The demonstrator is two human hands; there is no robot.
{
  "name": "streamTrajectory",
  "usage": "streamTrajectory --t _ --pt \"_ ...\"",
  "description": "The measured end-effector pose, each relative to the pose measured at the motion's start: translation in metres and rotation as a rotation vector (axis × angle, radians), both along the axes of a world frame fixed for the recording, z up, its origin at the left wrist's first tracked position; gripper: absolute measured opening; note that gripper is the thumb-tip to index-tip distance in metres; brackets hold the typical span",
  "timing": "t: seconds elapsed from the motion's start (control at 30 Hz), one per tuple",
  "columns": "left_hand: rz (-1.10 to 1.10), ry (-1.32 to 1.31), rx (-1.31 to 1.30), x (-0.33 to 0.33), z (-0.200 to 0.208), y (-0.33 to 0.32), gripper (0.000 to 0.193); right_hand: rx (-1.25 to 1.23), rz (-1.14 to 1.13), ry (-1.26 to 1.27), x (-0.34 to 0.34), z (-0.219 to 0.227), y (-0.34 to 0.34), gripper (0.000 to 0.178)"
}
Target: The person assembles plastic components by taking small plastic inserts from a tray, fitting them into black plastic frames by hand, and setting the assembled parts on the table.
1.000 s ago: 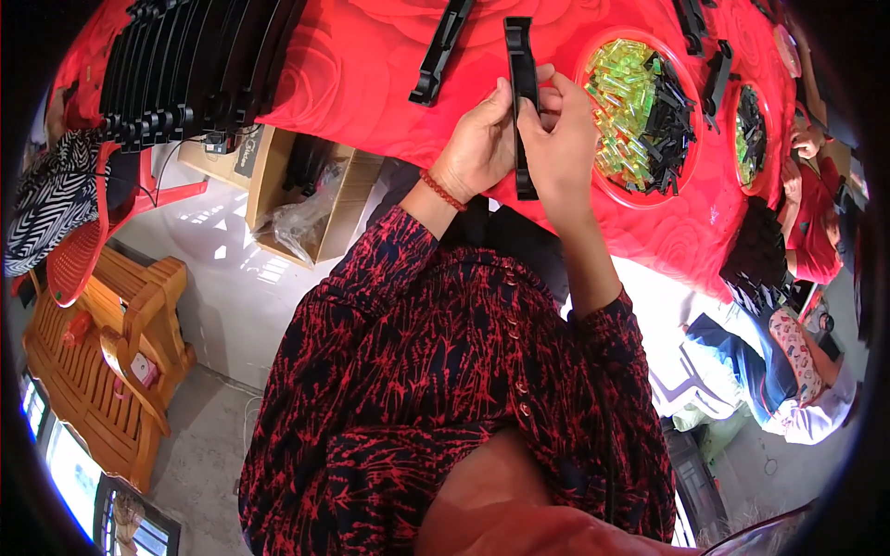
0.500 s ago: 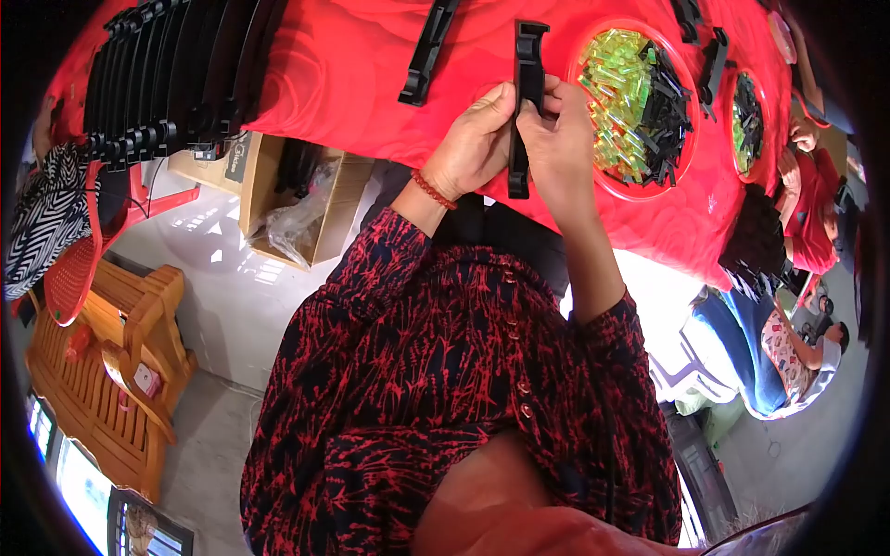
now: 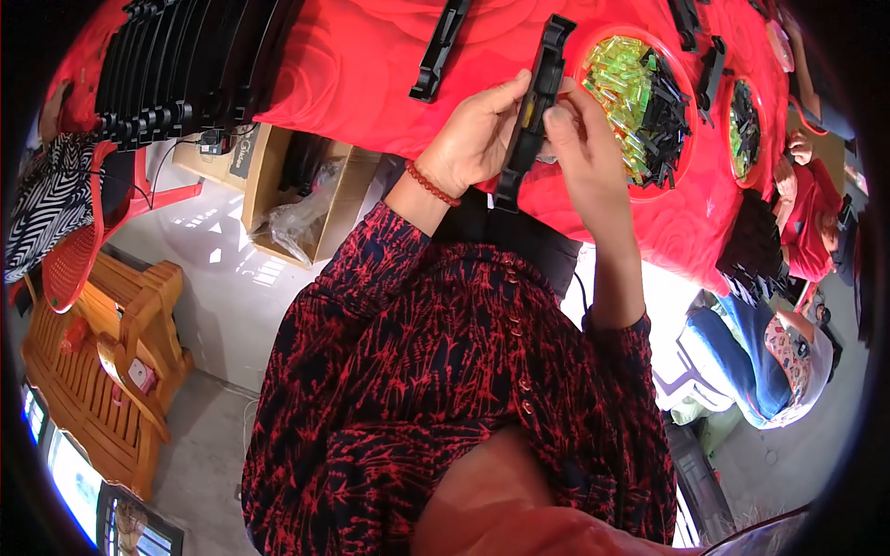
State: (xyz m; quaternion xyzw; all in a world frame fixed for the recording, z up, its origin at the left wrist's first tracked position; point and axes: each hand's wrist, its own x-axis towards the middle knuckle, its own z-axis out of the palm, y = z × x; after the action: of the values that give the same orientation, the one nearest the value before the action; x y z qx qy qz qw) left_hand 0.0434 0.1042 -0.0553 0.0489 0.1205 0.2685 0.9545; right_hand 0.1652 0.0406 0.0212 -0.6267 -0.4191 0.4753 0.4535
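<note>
A long black plastic strip point(image 3: 521, 153) with notched, clip-like ends is held tilted over the near table edge, its top leaning right. A small yellow piece point(image 3: 528, 113) shows in the middle of the strip. My left hand point(image 3: 473, 134) is closed around the strip from the left, thumb along its edge; a red bead bracelet is on that wrist. On the strip's right side my right hand point(image 3: 584, 139) has its fingers bent against the edge, with the thumb in front. Just right of it, a round red tray point(image 3: 688, 153) holds many clear yellow-green and black small pieces.
More black strips point(image 3: 438, 56) lie on the red tablecloth point(image 3: 352, 69), with a dense row of curved black parts point(image 3: 176, 74) at left. A second tray point(image 3: 760, 139) stands right. Below the table are an open cardboard box point(image 3: 329, 218) and a wooden bench point(image 3: 111, 371). People sit at right.
The strip has tilted, its top end moving right and its lower end left. The yellow piece in it now shows. My right thumb has shifted from the strip's face toward its right edge.
</note>
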Motion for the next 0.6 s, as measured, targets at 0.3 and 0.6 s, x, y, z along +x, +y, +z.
streamTrajectory --t 0.3,0.6 --pt "-0.042 0.147 -0.108 0.001 0.024 -0.004 0.052 0.466 -0.113 -0.783 0.004 0.013 -0.009 0.038" --pt "-0.03 0.223 -0.077 0.0 0.03 -0.008 0.048 0.468 -0.02 -0.939 0.001 0.013 -0.007 0.052"
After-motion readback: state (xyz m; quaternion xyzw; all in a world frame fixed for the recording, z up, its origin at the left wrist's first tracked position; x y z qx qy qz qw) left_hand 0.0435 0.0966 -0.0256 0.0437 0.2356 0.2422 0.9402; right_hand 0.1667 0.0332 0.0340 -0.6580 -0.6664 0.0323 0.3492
